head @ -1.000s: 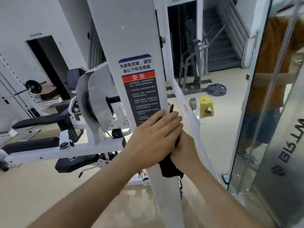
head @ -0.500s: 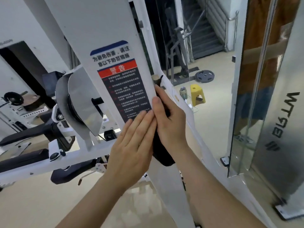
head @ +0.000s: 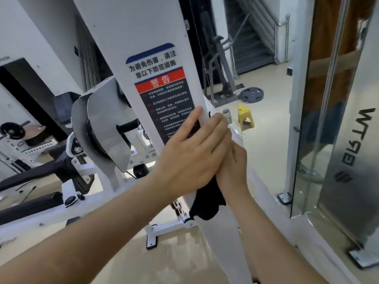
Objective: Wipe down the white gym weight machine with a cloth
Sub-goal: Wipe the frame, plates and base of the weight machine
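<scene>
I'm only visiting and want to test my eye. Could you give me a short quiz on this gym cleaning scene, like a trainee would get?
1. True or false: the left hand lies on top of the right hand.
2. The cloth hanging below the hands, in front of the white machine post, is: A) white, B) black, C) yellow.
3. What small piece of furniture stands on the floor near the weight plate?

Key: 1 true; 2 B; 3 a yellow stool.
</scene>
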The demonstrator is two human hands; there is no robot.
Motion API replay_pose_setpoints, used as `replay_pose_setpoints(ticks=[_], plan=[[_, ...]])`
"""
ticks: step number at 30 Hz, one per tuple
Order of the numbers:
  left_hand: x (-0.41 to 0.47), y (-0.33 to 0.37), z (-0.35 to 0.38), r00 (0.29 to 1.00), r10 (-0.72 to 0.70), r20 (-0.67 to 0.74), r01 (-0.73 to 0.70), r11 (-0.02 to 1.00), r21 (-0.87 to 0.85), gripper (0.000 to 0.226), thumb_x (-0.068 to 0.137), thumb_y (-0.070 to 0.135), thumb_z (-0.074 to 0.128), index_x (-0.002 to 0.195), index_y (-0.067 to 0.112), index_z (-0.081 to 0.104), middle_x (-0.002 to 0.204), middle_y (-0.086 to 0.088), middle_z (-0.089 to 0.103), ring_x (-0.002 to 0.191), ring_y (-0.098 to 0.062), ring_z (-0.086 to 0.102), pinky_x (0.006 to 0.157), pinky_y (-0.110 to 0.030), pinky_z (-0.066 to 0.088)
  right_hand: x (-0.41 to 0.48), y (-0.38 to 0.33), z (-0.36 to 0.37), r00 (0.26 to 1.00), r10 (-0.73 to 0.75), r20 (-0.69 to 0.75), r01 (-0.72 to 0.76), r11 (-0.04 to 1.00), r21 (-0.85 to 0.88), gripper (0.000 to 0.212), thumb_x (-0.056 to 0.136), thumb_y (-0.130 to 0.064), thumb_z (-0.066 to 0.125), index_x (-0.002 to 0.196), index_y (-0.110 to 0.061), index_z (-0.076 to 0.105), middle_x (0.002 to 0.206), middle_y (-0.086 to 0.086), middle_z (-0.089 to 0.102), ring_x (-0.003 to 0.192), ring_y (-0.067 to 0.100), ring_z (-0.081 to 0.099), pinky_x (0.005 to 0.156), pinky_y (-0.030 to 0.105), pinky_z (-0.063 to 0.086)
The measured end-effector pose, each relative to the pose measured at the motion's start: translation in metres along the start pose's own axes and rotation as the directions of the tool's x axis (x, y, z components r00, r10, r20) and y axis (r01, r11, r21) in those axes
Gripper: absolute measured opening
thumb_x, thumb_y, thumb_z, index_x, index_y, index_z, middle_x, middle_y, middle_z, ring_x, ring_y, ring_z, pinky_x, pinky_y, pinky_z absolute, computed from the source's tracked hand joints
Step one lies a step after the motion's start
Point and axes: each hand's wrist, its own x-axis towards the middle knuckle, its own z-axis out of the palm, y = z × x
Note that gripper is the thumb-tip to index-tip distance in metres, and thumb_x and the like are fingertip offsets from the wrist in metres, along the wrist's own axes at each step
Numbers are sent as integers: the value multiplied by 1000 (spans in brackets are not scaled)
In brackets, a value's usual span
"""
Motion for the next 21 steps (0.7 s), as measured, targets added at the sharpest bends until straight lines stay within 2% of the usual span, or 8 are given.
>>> replay_pose_setpoints(ticks=[3,6,8,9,11,15,18,21], plan=[[-2,-23,2,993,119,-5,-118,984,131,31,97,23,43,103,9,69,126,-14,63,130,-31,49,116,-55,16,-23,22,-11,1000,11,0,-11,999,-40,35,100,-33,37,73,-42,57,64,-23,57,62,-2,50,61,17,40],[0,-14,6,986,139,89,-150,979,138,34,97,26,41,94,7,69,118,-14,65,129,-32,49,115,-60,10,-47,59,-37,955,296,-8,-296,955,-2,40,104,-34,35,106,-21,73,91,-13,71,88,10,64,82,32,48],[0,-12,5,983,143,116,-160,975,156,37,97,27,40,95,6,69,116,-15,65,128,-33,49,115,-61,7,-47,57,-41,875,484,-17,-482,873,66,35,100,-29,46,94,-10,74,86,-2,68,87,17,61,81,34,46],[0,-14,4,985,139,105,-155,974,164,37,98,27,40,95,6,70,116,-15,65,128,-33,50,115,-61,7,-40,48,-38,881,473,-12,-471,880,61,32,97,-28,50,78,-15,72,76,-3,65,79,15,57,74,32,45],[0,-12,2,989,116,87,-129,980,152,35,97,25,39,101,8,70,119,-14,65,128,-32,49,115,-59,12,-20,20,-25,956,289,38,-289,957,-5,37,97,-25,49,63,-26,64,64,-11,61,65,7,53,63,26,44],[1,-7,-2,992,75,103,-78,996,29,45,92,21,34,124,5,62,134,-15,57,129,-34,48,113,-50,24,5,0,-9,995,58,75,-60,998,27,31,97,-27,43,79,-19,66,75,-2,70,71,11,62,64,27,53],[-11,7,7,954,239,180,-267,952,151,44,98,27,32,119,9,66,131,-11,61,132,-32,47,116,-48,26,-23,42,-27,976,217,24,-217,976,-24,39,95,-27,41,58,-22,51,56,-9,51,59,9,44,58,33,39],[-29,31,14,848,361,387,-431,896,110,45,101,32,32,128,9,60,135,-11,57,135,-35,41,117,-51,12,-66,90,-57,871,488,-48,-489,872,-9,46,100,-23,39,62,-23,65,63,-8,57,67,11,51,67,31,40]])
